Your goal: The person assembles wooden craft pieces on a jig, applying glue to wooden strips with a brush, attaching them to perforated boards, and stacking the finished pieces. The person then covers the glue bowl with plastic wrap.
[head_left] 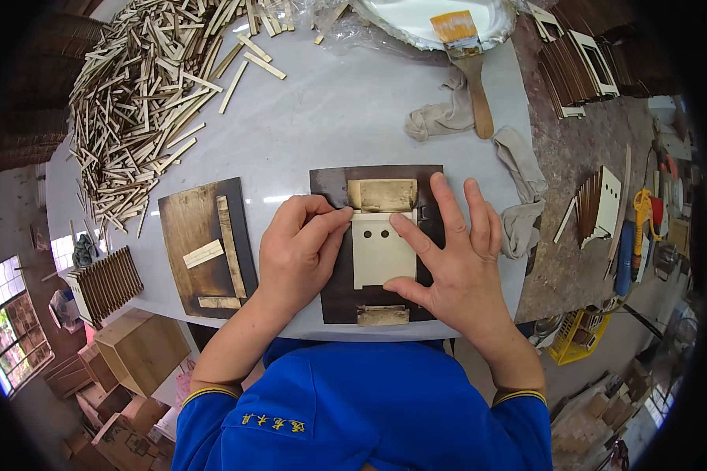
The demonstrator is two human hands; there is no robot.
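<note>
While the left hand point(298, 247) and the right hand point(463, 275) work close together, a pale wooden panel point(385, 263) with two dark round holes lies between them, on a dark board point(335, 302) near the front of the surface point(322, 118). The left fingers are drawn narrow, thumb and index tips brought together at the panel's upper left corner; I cannot tell whether they pinch its edge or only press there. The right fingers are spread wide, the index tip touching the panel's upper right part and the thumb its lower right edge, with the other fingers reaching out over the board. A stained wooden block point(382, 194) sits just beyond the panel, and a smaller block point(383, 315) lies on the near side.

To the left, a second board point(187, 271) bears wooden strips and a small pale piece point(203, 254). Farther off are a large heap of thin wooden strips point(145, 102) and a container of white paste point(404, 17), with a wood-handled brush point(473, 86) resting across its rim. Yellow characters point(273, 424) stand in a row on the chest of the blue shirt point(361, 400), the plainest writing in view.
</note>
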